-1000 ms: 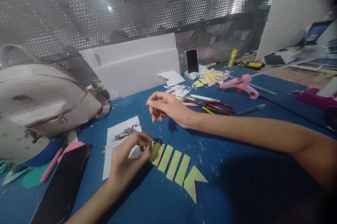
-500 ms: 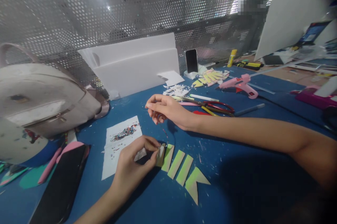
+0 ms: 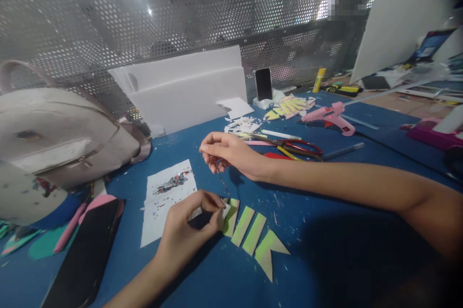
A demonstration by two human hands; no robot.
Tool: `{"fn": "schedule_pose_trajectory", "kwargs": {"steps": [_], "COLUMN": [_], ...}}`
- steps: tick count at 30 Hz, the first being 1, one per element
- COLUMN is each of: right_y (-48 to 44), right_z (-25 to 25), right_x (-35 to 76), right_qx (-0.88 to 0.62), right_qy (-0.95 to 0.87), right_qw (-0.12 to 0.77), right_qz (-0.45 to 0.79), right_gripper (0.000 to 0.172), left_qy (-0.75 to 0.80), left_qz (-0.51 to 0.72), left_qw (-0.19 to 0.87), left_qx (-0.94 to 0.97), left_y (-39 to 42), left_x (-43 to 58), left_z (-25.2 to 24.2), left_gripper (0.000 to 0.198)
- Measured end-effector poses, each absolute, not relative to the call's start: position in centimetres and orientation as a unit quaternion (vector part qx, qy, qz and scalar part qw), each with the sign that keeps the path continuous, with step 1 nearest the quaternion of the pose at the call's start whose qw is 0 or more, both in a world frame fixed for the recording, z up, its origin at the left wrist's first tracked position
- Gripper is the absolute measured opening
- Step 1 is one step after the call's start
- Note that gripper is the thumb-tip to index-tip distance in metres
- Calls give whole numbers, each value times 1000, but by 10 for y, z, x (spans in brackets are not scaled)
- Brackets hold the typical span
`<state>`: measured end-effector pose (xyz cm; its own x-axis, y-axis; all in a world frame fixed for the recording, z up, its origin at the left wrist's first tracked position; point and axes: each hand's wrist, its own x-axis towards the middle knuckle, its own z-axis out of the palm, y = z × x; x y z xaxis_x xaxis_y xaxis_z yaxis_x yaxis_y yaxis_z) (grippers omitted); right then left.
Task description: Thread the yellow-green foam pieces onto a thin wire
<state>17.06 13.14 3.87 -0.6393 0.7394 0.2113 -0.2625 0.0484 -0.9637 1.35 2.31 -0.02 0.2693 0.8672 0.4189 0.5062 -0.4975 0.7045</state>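
Note:
My left hand (image 3: 184, 231) pinches the left end of a row of light green paper strips (image 3: 249, 231) lying on the blue table (image 3: 325, 250). Its thumb and forefinger are closed on the end strip. My right hand (image 3: 227, 153) hovers a little behind, fingers curled, holding a thin dark red stick or thread (image 3: 221, 178) that slants down toward the strips. A white sheet with a small heap of glitter bits (image 3: 170, 185) lies just left of both hands.
A pale backpack (image 3: 61, 139) sits at the left, with a black case (image 3: 83, 255) in front of it. White foam boards (image 3: 188, 91) stand behind. Red-handled scissors (image 3: 296, 146), a pink glue gun (image 3: 331, 117), a phone (image 3: 264, 83) and a yellow glue stick (image 3: 320, 79) lie at the back right.
My left hand slid slightly right along the strips and pressed down on the end piece. My right hand dropped a little, keeping the thin stick.

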Motion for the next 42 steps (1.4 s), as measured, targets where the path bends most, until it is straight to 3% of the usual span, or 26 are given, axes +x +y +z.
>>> {"fn": "schedule_pose_trajectory", "kwargs": {"steps": [18,29,42], "right_y": [130,126,131], "right_z": [40,40,33], "right_x": [172,172,171], "right_qx": [-186,-194,-207], "right_qy": [-608,-598,-601], "right_qw": [361,349,345], "right_qz": [682,694,691], "right_gripper": [24,16,11], "left_qy": [493,502,477], "left_qz": [462,488,494], "left_qw": [197,342,416], "left_qx": [710,627,595], "left_y": [30,35,32], "left_x": [-4,-2,1], "left_z": [4,8,16], "left_gripper": [16,16,21]}}
